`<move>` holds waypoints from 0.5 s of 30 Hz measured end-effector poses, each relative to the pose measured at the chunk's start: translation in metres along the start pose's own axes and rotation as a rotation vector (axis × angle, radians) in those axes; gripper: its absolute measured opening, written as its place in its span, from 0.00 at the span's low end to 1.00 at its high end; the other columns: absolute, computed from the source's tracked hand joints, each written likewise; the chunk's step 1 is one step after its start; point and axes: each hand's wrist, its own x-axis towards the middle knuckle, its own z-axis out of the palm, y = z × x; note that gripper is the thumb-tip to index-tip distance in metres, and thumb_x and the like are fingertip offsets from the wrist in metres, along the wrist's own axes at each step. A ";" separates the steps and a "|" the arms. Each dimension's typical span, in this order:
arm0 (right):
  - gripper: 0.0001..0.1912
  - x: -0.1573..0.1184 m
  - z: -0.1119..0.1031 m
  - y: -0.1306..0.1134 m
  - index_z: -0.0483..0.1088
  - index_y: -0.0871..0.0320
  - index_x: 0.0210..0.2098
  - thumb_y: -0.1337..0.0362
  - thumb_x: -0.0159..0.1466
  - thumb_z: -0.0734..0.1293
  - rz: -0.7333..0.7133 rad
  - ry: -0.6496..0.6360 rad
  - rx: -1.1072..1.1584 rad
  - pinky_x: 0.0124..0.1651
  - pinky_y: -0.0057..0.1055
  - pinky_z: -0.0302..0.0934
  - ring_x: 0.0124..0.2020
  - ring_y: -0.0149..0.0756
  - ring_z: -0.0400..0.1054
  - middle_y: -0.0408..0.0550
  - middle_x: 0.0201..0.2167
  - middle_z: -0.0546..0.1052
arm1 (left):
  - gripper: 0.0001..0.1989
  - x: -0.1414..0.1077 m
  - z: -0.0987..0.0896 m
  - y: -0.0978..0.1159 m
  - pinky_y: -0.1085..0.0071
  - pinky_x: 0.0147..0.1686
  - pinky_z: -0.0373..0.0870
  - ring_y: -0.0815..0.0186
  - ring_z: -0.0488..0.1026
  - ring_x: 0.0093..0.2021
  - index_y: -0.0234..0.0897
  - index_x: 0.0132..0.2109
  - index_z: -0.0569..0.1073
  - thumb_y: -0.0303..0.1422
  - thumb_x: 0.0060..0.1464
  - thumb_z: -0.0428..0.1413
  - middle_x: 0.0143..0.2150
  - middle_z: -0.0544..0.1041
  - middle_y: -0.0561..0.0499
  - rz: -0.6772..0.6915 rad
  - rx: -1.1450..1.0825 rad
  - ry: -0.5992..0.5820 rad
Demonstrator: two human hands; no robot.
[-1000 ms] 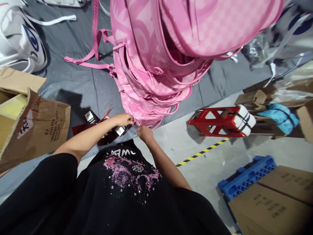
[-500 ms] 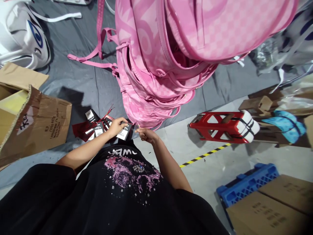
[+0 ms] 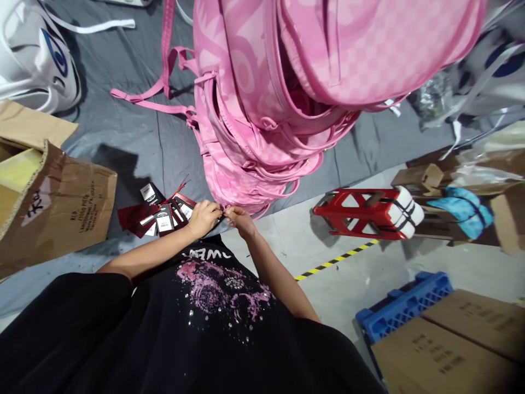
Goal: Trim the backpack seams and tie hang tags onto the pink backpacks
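My left hand (image 3: 204, 218) is curled shut over a black hang tag, which the fingers now mostly cover. Close beside it, my right hand (image 3: 241, 221) pinches at the lower edge of the nearest pink backpack (image 3: 241, 183); what its fingertips hold is too small to make out. The fingertips of both hands nearly meet there. Left of my left hand lies a loose pile of black and red hang tags (image 3: 165, 219) with white barcode labels and red cords. More pink backpacks (image 3: 311, 54) with a checkered pattern lean in a row behind the nearest one.
An open cardboard box (image 3: 82, 202) stands at left, with a white backpack (image 3: 49, 60) behind it on the grey cloth (image 3: 118, 60). At right are a red stool (image 3: 361, 213) with a white pad, a blue pallet (image 3: 406, 306) and cartons (image 3: 438, 355).
My left hand has moved right and closed over the hang tag, whose white label showed before. My right hand has shifted slightly left, so the fingertips are now together.
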 end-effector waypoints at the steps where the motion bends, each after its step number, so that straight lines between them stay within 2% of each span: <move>1: 0.17 0.001 0.003 0.004 0.70 0.58 0.27 0.56 0.49 0.77 -0.022 0.047 -0.005 0.22 0.22 0.50 0.23 0.24 0.60 0.39 0.24 0.71 | 0.16 0.001 -0.001 0.000 0.57 0.45 0.63 0.55 0.69 0.48 0.38 0.43 0.80 0.31 0.67 0.47 0.50 0.79 0.40 -0.012 -0.018 0.002; 6: 0.15 0.007 0.014 0.016 0.68 0.57 0.28 0.54 0.54 0.74 -0.075 0.198 -0.020 0.23 0.24 0.51 0.20 0.25 0.57 0.35 0.18 0.65 | 0.10 0.007 0.003 0.001 0.66 0.48 0.69 0.63 0.75 0.47 0.39 0.43 0.79 0.32 0.64 0.52 0.47 0.80 0.47 -0.027 -0.209 -0.039; 8: 0.16 0.008 0.013 0.017 0.68 0.57 0.29 0.53 0.54 0.73 -0.074 0.231 -0.016 0.23 0.24 0.52 0.19 0.25 0.56 0.35 0.17 0.65 | 0.12 0.010 0.009 0.000 0.70 0.42 0.71 0.66 0.77 0.40 0.38 0.45 0.78 0.33 0.66 0.50 0.44 0.81 0.48 -0.093 -0.286 -0.028; 11: 0.18 0.009 0.013 0.017 0.68 0.56 0.28 0.50 0.51 0.74 -0.077 0.263 -0.005 0.22 0.26 0.51 0.20 0.27 0.57 0.37 0.17 0.66 | 0.15 0.014 0.015 -0.003 0.73 0.30 0.69 0.70 0.74 0.27 0.34 0.47 0.77 0.33 0.67 0.46 0.37 0.82 0.48 -0.213 -0.368 -0.023; 13: 0.20 0.010 0.014 0.019 0.68 0.56 0.27 0.48 0.49 0.75 -0.092 0.287 0.001 0.22 0.26 0.49 0.20 0.27 0.57 0.38 0.17 0.66 | 0.15 0.015 0.016 -0.008 0.73 0.29 0.69 0.70 0.74 0.27 0.33 0.46 0.77 0.33 0.66 0.47 0.35 0.82 0.48 -0.260 -0.401 -0.041; 15: 0.20 0.010 0.018 0.023 0.68 0.56 0.27 0.47 0.49 0.74 -0.119 0.316 0.003 0.22 0.26 0.48 0.20 0.27 0.55 0.37 0.17 0.66 | 0.12 0.015 0.014 -0.011 0.74 0.33 0.69 0.68 0.76 0.31 0.34 0.42 0.79 0.33 0.64 0.51 0.35 0.82 0.50 -0.282 -0.418 -0.066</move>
